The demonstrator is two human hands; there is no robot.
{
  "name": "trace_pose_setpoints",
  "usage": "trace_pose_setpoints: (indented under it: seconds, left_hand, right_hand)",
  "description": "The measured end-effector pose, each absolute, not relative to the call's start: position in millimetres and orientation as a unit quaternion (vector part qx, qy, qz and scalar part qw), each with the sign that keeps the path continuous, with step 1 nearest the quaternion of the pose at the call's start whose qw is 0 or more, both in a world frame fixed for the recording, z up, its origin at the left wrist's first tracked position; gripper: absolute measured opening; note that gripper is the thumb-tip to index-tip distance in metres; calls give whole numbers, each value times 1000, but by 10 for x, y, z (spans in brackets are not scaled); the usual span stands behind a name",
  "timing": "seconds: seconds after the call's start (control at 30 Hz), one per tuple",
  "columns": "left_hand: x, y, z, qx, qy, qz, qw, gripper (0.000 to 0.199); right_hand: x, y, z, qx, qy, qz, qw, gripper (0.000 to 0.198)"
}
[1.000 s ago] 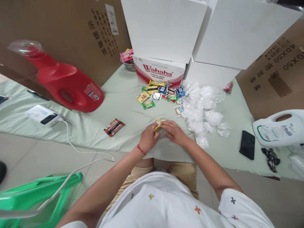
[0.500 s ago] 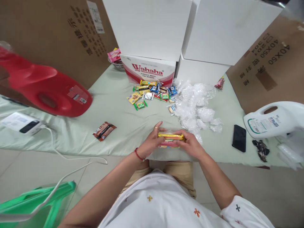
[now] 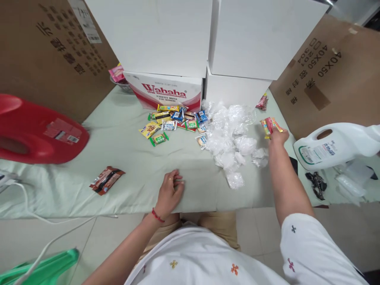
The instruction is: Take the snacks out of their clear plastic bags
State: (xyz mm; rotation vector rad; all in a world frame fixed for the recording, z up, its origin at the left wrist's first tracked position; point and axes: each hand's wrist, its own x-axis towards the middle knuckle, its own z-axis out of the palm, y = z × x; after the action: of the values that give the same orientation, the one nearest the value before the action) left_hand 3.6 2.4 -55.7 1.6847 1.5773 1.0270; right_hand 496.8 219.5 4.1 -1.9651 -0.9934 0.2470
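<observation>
My right hand [image 3: 279, 136] reaches out to the far right of the table and grips yellow-and-pink snack packets [image 3: 270, 126]; whether they are bagged together I cannot tell. My left hand [image 3: 171, 192] rests near the table's front edge, fingers loosely bent and thumb apart, with nothing in it. Crumpled clear plastic bags [image 3: 230, 138] lie between the two hands, one bag [image 3: 235, 179] nearest the front. Beyond my left hand is a pile of small wrapped snacks [image 3: 175, 118]. A brown snack packet [image 3: 107, 180] lies by itself to the left.
White boxes [image 3: 237, 89] and a Wahaha carton [image 3: 166, 89] stand at the back, brown cardboard [image 3: 317, 79] at the sides. A red packet [image 3: 262, 102] lies at the back right. A red jug [image 3: 38, 134] is left, a white detergent jug [image 3: 332, 146] right, beside a partly hidden phone [image 3: 293, 164].
My hands have parted. The right has carried the yellow-and-pink packets from the front middle to the far right; the left has let go and lies on the table. The view has shifted right.
</observation>
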Motion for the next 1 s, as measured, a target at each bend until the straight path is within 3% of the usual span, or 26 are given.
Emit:
trace_pose_setpoints:
  seconds: [0.13,0.27,0.4,0.57,1.0]
  left_hand:
    - [75,-48,-528,686,593,369,204,36]
    - [89,-72,-504,726,580,340,146,31]
    - [81,-78,-487,743,576,326,99,29]
    - [60,-87,-469,761,559,309,112,27]
    - [21,-103,-513,761,566,298,103,26]
  right_hand:
    - [4835,2460,-54,-910,-285,83,290,45]
    - [4942,2406,-98,-921,-285,61,258,47]
    - [5076,2175,-82,-892,-375,19,251,52]
    - [5067,2055,-216,-815,-569,21,109,37]
    - [5307,3987,-169,-813,-566,14,135,29]
